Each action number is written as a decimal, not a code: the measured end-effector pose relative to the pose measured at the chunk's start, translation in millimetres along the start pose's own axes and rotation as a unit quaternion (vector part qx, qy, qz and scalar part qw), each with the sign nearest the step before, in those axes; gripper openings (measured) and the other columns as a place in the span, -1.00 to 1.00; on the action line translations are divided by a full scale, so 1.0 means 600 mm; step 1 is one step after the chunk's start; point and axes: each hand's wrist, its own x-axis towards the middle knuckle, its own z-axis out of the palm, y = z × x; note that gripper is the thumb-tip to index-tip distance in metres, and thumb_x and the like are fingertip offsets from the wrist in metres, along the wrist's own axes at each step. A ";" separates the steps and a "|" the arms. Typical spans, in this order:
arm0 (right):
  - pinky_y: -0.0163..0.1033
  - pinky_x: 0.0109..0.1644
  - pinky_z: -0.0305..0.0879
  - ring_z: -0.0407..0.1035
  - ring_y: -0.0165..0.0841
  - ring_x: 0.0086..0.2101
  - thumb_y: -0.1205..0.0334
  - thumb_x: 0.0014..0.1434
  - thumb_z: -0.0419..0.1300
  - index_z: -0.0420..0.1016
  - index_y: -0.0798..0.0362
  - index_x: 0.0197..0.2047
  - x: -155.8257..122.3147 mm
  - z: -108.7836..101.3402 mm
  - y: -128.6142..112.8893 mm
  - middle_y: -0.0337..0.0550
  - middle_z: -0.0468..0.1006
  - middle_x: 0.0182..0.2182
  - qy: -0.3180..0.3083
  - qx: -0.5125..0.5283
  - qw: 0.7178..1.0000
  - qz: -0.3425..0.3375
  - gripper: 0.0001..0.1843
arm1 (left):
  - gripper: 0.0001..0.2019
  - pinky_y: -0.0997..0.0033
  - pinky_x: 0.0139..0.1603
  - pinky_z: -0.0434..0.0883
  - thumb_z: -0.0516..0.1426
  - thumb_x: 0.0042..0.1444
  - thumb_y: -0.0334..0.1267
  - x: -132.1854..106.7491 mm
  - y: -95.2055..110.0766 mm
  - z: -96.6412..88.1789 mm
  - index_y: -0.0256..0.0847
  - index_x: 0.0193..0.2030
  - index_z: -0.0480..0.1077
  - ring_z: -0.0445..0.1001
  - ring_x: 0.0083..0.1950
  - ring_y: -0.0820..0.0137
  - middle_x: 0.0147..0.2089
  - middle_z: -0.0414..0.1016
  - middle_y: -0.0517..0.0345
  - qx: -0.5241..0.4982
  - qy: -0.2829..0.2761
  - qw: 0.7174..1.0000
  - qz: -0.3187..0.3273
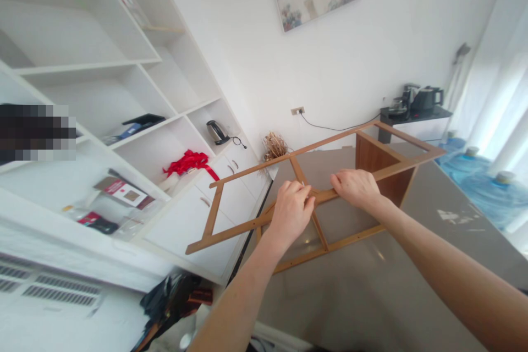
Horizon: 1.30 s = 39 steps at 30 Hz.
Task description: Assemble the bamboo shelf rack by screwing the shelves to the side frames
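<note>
A brown wooden frame (256,168) of thin slats, with a solid panel (375,168) at its far end, stands on a grey table (371,286). Both my hands meet at the joint in the middle of the near slat. My left hand (291,212) is closed in a pinch at that joint, on something too small to name. My right hand (355,187) has its fingers wrapped over the slat just right of the joint.
White shelving (124,66) fills the left, holding a kettle (215,132), a red ribbon (187,162) and boxes. A dried nest-like bundle (275,146) sits by the wall. A tea tray with kettles (416,102) stands far right, with water bottles (495,187) beyond the table.
</note>
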 end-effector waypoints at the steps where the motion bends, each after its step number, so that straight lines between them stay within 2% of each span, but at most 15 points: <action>1: -0.28 -0.19 0.29 0.54 -0.23 -0.22 0.14 0.33 -0.13 0.64 0.11 -0.27 0.000 0.001 0.000 0.07 0.66 -0.24 0.000 0.000 1.000 0.000 -0.49 | -0.79 0.21 -0.05 0.37 0.08 0.20 -0.38 -0.001 0.004 0.003 -0.24 -0.07 0.49 0.39 -0.14 0.26 -0.23 0.50 0.03 -0.010 0.002 1.000 0.006; 4: -0.28 -0.20 0.29 0.54 -0.23 -0.23 0.14 0.33 -0.13 0.64 0.10 -0.27 0.000 0.002 0.001 0.05 0.66 -0.24 0.002 -0.001 1.000 -0.003 -0.49 | -0.69 0.17 0.04 0.35 0.04 0.20 -0.47 -0.007 0.007 0.008 -0.21 0.05 0.42 0.43 -0.14 0.29 -0.17 0.55 0.06 -0.050 0.028 0.998 0.004; 9: -0.28 -0.24 0.28 0.54 -0.23 -0.24 0.16 0.33 -0.15 0.63 0.11 -0.29 0.001 0.004 0.002 0.04 0.66 -0.25 0.008 -0.003 1.000 -0.006 -0.48 | -0.80 0.11 0.09 0.31 0.04 0.25 -0.38 -0.023 0.006 -0.003 -0.16 -0.22 0.51 0.45 -0.15 0.30 -0.22 0.55 0.09 -0.060 0.031 0.997 0.031; 14: -0.26 -0.25 0.28 0.53 -0.21 -0.24 0.17 0.32 -0.16 0.63 0.11 -0.31 0.002 0.006 0.002 0.02 0.66 -0.26 0.016 -0.001 1.000 -0.012 -0.47 | -0.82 0.17 0.02 0.33 0.11 0.23 -0.23 -0.044 0.004 -0.016 -0.15 -0.14 0.54 0.42 -0.14 0.29 -0.26 0.48 0.07 -0.050 0.032 0.998 0.006; 19: -0.24 -0.27 0.27 0.53 -0.19 -0.25 0.17 0.31 -0.16 0.62 0.12 -0.32 0.002 0.008 0.004 0.01 0.66 -0.28 0.020 0.001 1.000 -0.013 -0.47 | -0.80 0.24 0.00 0.33 0.10 0.21 -0.38 -0.044 -0.019 -0.015 -0.17 -0.10 0.52 0.44 -0.16 0.35 -0.24 0.54 0.11 -0.090 0.024 0.995 -0.025; 25: -0.26 -0.28 0.26 0.53 -0.20 -0.27 0.16 0.32 -0.16 0.63 0.10 -0.35 0.003 0.009 0.005 0.00 0.66 -0.30 0.023 0.003 1.000 -0.014 -0.47 | -0.83 0.17 -0.07 0.29 0.13 0.20 -0.32 -0.016 -0.042 -0.029 -0.09 -0.25 0.59 0.41 -0.20 0.28 -0.32 0.50 0.12 0.015 0.014 0.999 -0.029; 28: -0.27 -0.29 0.26 0.53 -0.23 -0.29 0.18 0.31 -0.14 0.63 0.11 -0.35 0.002 0.008 0.004 0.02 0.66 -0.30 0.025 0.004 1.000 -0.014 -0.48 | -0.79 0.17 -0.06 0.29 0.08 0.22 -0.38 -0.003 -0.032 -0.021 -0.15 -0.21 0.57 0.41 -0.21 0.30 -0.29 0.55 0.12 0.019 -0.001 1.000 -0.018; 32: -0.26 -0.26 0.27 0.53 -0.22 -0.27 0.18 0.32 -0.14 0.64 0.13 -0.32 0.001 0.008 0.003 0.06 0.65 -0.30 0.034 0.004 0.999 -0.015 -0.48 | -0.81 0.21 -0.03 0.32 0.09 0.21 -0.39 0.006 -0.006 0.001 -0.24 -0.18 0.54 0.43 -0.19 0.30 -0.24 0.58 0.07 -0.017 0.004 1.000 -0.007; 37: -0.26 -0.25 0.27 0.53 -0.22 -0.28 0.17 0.32 -0.13 0.63 0.12 -0.33 0.001 0.011 0.004 0.05 0.66 -0.31 0.038 0.001 0.999 -0.016 -0.49 | -0.71 0.15 0.02 0.31 0.03 0.23 -0.46 0.000 0.016 0.009 -0.18 0.00 0.47 0.44 -0.16 0.29 -0.22 0.59 0.10 -0.047 0.021 0.999 0.002; 39: -0.27 -0.24 0.27 0.53 -0.23 -0.28 0.16 0.32 -0.12 0.63 0.13 -0.33 0.002 0.012 0.005 0.06 0.66 -0.31 0.038 0.001 0.999 -0.015 -0.49 | -0.73 0.13 0.04 0.30 0.03 0.24 -0.45 -0.010 0.017 0.003 -0.16 -0.04 0.48 0.44 -0.15 0.29 -0.25 0.59 0.12 -0.058 0.025 0.998 0.013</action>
